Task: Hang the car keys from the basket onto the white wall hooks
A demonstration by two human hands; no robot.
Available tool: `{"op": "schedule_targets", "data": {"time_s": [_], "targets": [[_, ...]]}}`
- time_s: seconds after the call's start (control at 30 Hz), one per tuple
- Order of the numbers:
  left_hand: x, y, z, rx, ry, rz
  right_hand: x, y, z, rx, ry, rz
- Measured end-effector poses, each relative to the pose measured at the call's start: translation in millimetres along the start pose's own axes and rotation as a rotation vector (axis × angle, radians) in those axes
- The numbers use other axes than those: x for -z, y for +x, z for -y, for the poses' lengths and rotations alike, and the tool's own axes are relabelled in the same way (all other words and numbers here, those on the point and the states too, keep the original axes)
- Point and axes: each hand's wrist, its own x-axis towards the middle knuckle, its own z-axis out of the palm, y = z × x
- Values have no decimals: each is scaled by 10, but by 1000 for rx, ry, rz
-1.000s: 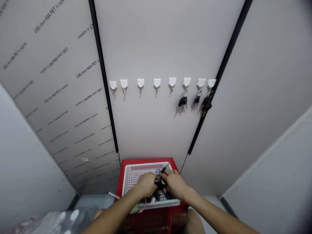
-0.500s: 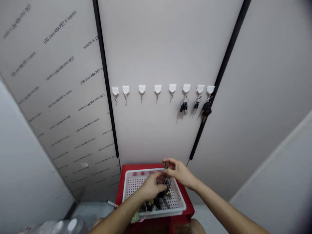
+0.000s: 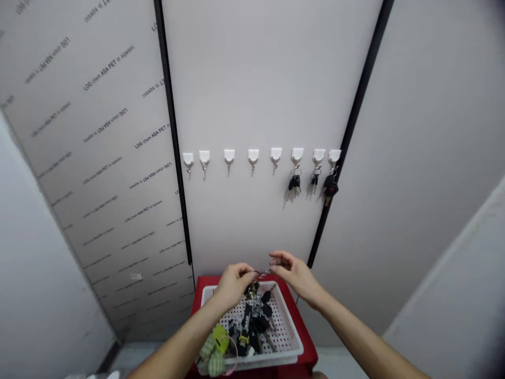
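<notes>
My left hand (image 3: 234, 286) is raised over the far rim of a white plastic basket (image 3: 290, 337) and pinches a small metal key ring (image 3: 261, 274), with a dark key bunch (image 3: 251, 289) hanging beneath it. My right hand (image 3: 295, 276) sits just right of the ring, its fingers slightly apart and holding nothing. Several keys with black fobs (image 3: 256, 321) lie heaped in the basket, along with a lime-green tag (image 3: 221, 339) and a green knitted charm (image 3: 209, 348). A row of several white adhesive hooks (image 3: 252, 156) runs across the wall above, and the right three carry key bunches (image 3: 314, 180).
The basket rests on a red stand (image 3: 303, 345) against a pale wall panel (image 3: 252, 79). Black vertical strips (image 3: 173, 131) edge that panel. A grey panel printed with text (image 3: 106, 158) stands on the left.
Both hands have risen from the basket to its far rim, and the ring now sits between them. The view has tilted down, so the hooks sit lower and more of the basket shows.
</notes>
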Motion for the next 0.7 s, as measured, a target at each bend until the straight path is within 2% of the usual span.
{"op": "schedule_targets", "data": {"time_s": [0.13,0.27,0.4,0.5,0.57,0.63,0.7], "targets": [[67,54,-179,-77,105,13,-29,-52,20,82,-127,104],[72,58,-379,-162,283,37,-115,-41,105,167,-91,76],[109,101,-572,-252,367,-51,-135,64,239,146,36,18],[169,200,-737,-283,311,-119,-49,187,443,144,126,-48],[211,283,-862,-324,233,-210,44,284,639,169,195,-98],[244,360,-992,-400,174,-322,147,391,862,216,263,-155],[267,421,-1123,-492,178,-360,245,500,1084,272,318,-225]]}}
